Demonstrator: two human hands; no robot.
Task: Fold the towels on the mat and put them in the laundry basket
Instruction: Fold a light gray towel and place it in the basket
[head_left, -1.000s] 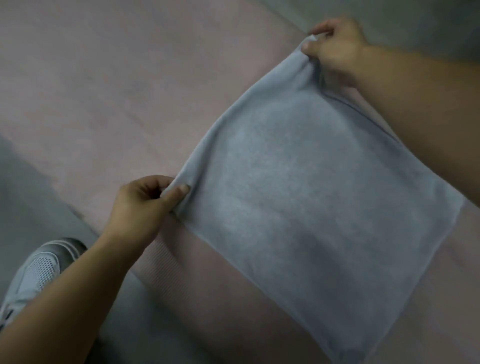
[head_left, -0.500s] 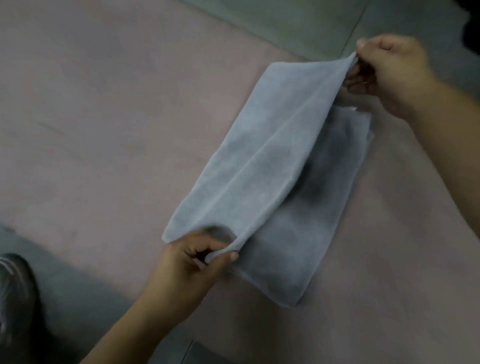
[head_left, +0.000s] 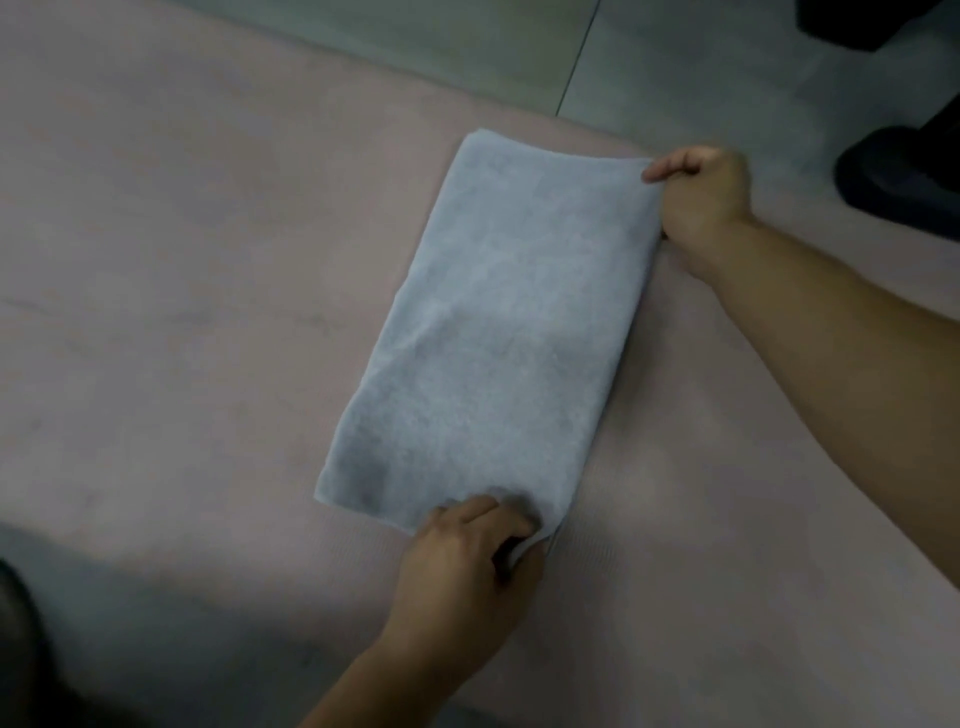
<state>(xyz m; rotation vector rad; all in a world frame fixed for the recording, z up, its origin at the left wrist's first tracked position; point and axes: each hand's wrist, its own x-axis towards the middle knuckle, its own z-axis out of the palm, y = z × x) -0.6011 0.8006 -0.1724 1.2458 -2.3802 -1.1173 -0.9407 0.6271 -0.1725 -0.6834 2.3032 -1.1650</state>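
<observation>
A light blue-grey towel (head_left: 498, 332) lies folded into a long rectangle on the pink mat (head_left: 182, 312), its length running from far to near. My left hand (head_left: 467, 566) pinches the near right corner of the towel between thumb and fingers. My right hand (head_left: 701, 192) grips the far right corner, fingers curled over the edge. Both corners are down at the mat. No laundry basket is in view.
Grey tiled floor (head_left: 675, 67) lies beyond the mat's far edge. A dark shoe-like object (head_left: 898, 176) sits on the floor at the far right, and another dark shape (head_left: 862, 21) is at the top right corner. A dark blurred shape (head_left: 15, 623) is at the lower left.
The towel was held spread in the air, then folded over in half. Both hands have brought its upper layer down to the right, so it lies flat on the mat.
</observation>
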